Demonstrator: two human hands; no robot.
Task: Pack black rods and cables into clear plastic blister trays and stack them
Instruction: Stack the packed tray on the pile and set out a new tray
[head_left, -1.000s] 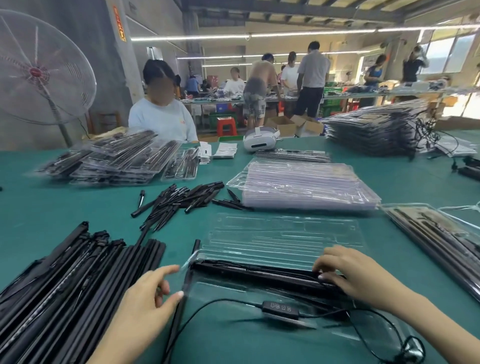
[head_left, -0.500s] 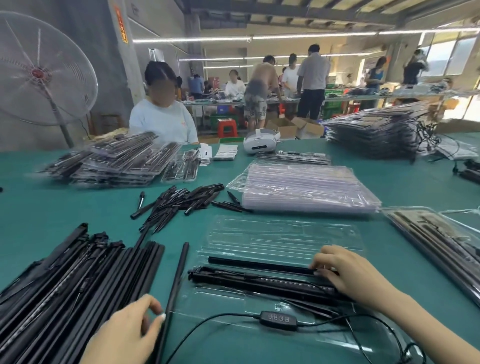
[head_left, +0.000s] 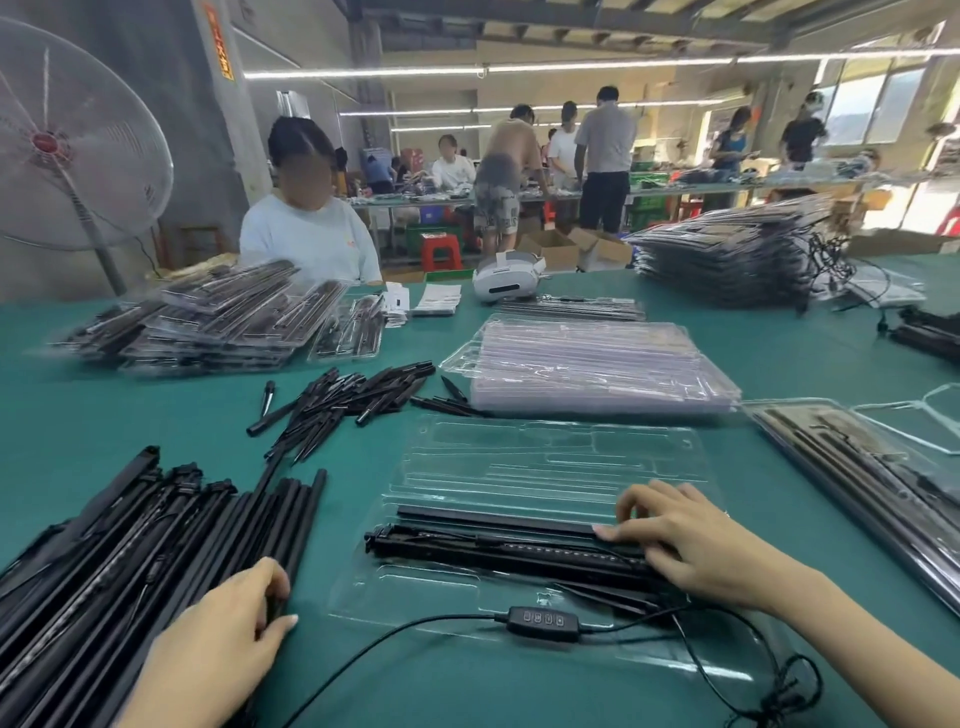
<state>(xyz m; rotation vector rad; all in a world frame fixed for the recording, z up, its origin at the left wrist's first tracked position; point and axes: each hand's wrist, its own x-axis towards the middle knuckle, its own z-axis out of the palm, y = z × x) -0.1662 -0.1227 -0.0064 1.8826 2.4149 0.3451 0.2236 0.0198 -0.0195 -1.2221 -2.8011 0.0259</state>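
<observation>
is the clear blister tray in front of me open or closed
Open: the blister tray lies spread flat, its empty lid half beyond the half that holds the black rods.

**Open tray half filled**

A clear blister tray (head_left: 545, 467) is lying open under the right hand (head_left: 691, 545), holding black rods (head_left: 493, 540). A cable with its controller (head_left: 543, 621) is trailing across the tray's near edge.
</observation>
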